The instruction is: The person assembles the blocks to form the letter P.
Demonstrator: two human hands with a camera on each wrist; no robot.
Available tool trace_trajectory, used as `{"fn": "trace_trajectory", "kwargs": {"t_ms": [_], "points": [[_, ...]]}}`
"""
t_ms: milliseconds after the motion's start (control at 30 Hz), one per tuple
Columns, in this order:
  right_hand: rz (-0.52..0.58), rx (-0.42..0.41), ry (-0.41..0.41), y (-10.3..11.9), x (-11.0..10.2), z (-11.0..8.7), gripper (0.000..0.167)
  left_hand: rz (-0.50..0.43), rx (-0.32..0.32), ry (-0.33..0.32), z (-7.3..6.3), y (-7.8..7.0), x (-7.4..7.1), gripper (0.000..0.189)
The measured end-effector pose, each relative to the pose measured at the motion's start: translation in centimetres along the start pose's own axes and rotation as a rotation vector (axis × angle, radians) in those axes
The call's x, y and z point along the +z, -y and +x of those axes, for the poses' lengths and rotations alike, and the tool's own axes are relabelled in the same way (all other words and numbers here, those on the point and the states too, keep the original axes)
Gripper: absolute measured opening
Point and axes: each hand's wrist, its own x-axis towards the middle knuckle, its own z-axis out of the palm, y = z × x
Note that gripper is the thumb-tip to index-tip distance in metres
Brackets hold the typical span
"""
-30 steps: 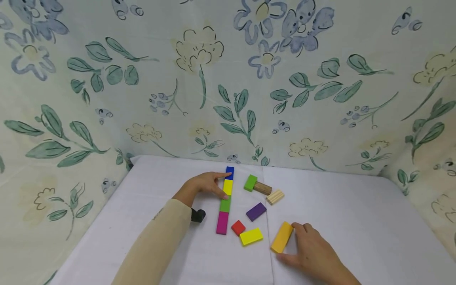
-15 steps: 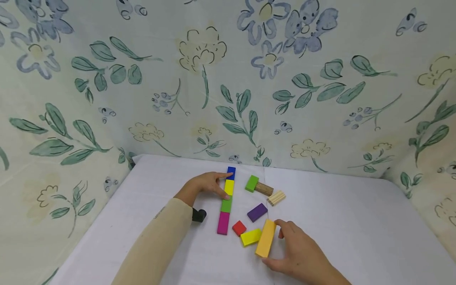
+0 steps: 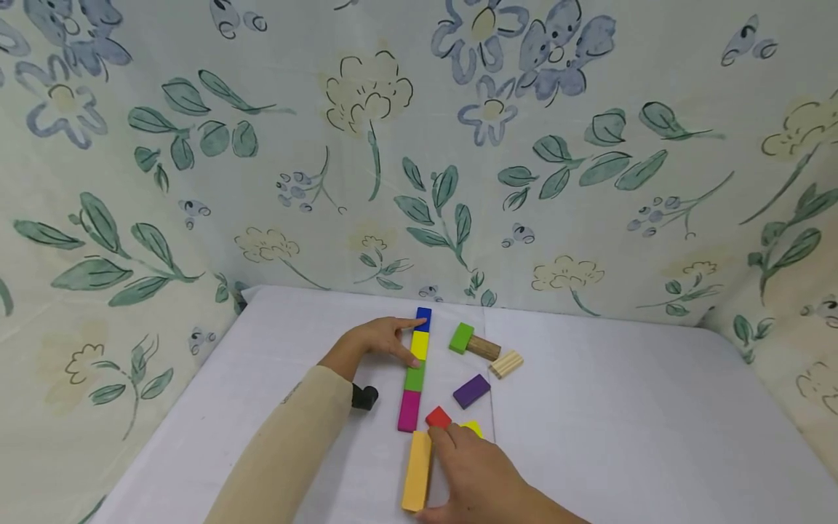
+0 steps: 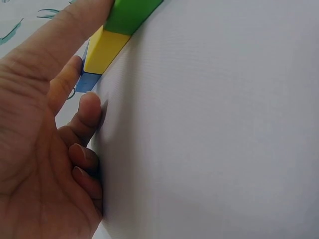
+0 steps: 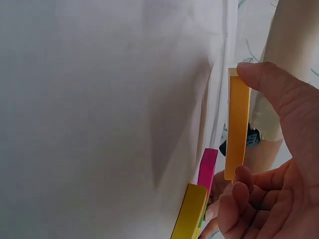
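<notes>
A straight row of blocks lies on the white cloth: a blue block [image 3: 423,317] at the far end, then a yellow block [image 3: 420,345], a green block [image 3: 414,378] and a magenta block [image 3: 409,411] nearest me. My left hand [image 3: 380,338] touches the row, its straight index finger on the blue block and its thumb where yellow meets green; its other fingers are loosely bent. Between thumb and fingertips, my right hand [image 3: 474,469] pinches an orange block [image 3: 417,471] by its two ends. That block is lined up just below the magenta end, raised off the cloth in the right wrist view.
A red block [image 3: 438,418] and a second yellow block [image 3: 473,427], partly hidden, lie by my right hand. Farther back are a purple block [image 3: 471,391], a ribbed wooden piece [image 3: 506,364], a brown block [image 3: 484,347] and another green block [image 3: 461,338]. Floral cloth [image 3: 366,182] hangs behind.
My right hand has carried the orange block leftward from the right side, past the loose yellow block, to the near end of the row. The left hand keeps its place.
</notes>
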Motion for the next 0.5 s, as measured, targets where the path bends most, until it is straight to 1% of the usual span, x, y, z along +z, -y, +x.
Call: {"fn": "trace_trajectory", "kwargs": {"t_ms": [133,233,367,500], "points": [[-0.021,-0.003,0.050,1.0,0.2,0.9,0.109,-0.009,0.002,-0.005,0.1,0.1,0.1,0.097],[-0.052,0.006,0.086,1.4,0.4,1.5,0.102,-0.014,0.007,-0.010,0.2,0.2,0.1,0.097],[-0.036,0.011,0.126,1.6,0.8,2.0,0.093,-0.016,0.012,-0.008,0.3,0.2,0.1,0.097],[-0.016,-0.015,0.143,1.5,1.1,2.1,0.085,-0.022,0.010,-0.002,0.3,0.3,0.1,0.097]]}}
